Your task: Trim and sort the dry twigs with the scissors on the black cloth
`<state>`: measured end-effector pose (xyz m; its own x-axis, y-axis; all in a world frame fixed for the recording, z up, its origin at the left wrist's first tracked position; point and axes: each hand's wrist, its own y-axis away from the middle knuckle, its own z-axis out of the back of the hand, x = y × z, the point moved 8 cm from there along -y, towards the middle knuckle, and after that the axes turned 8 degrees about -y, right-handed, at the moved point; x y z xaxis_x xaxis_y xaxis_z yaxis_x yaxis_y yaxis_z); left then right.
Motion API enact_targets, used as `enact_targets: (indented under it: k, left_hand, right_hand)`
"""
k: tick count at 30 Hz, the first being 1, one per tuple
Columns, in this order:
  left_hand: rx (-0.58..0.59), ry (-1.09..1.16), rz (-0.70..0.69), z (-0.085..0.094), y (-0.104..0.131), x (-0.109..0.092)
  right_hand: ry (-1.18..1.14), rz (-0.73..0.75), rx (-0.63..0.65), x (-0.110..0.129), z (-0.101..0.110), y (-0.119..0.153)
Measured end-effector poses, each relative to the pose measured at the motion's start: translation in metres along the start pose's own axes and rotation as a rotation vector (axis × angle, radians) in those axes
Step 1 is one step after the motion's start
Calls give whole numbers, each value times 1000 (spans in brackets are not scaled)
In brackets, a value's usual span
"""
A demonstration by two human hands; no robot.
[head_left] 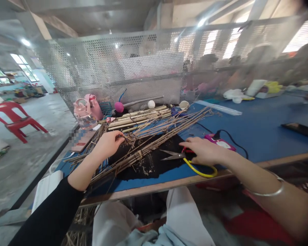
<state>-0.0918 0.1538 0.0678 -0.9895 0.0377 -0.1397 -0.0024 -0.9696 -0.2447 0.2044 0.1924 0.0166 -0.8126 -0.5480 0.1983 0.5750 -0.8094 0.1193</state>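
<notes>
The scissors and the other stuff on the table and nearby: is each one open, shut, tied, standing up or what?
Scissors: blades spread open.
Right hand: at the scissors, fingers curled.
Left hand: fingertips pinched at thin stalks.
Stalk bundle: tied, lying slantwise.
Black cloth: spread under the stalk bundle, dotted with crumbs.
Pink bag: upright.
Red chair: upright.

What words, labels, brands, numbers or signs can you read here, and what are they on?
No text can be read anywhere in this view.
Flat brownish case: a small mark near its lower end, too small to read.
Pink-topped container: coloured print, too blurred to tell if it holds words.
Magenta device: a pale patch, no legible lettering.
</notes>
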Motion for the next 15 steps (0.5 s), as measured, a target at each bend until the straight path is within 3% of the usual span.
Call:
enact_targets:
  k: [2,3,7,10,15]
  left_hand:
    - [-15,4,-11,2,0,-2]
    - [-23,3,-17,3,1,-3]
    - [-29,-11,-16,-2,11,-5]
    - [-1,-72,-39,-17,29,-13]
    - [141,-218,-5,-60,57,-25]
  right_hand:
    - [-137,92,-70,32,10,-18]
    - [-279,129,-47,51,8,-30]
    - [-821,104,245,116,-29,-79]
    - [-951,93,228,129,-34,-102]
    - [-1095,135,96,121,-3,-98]
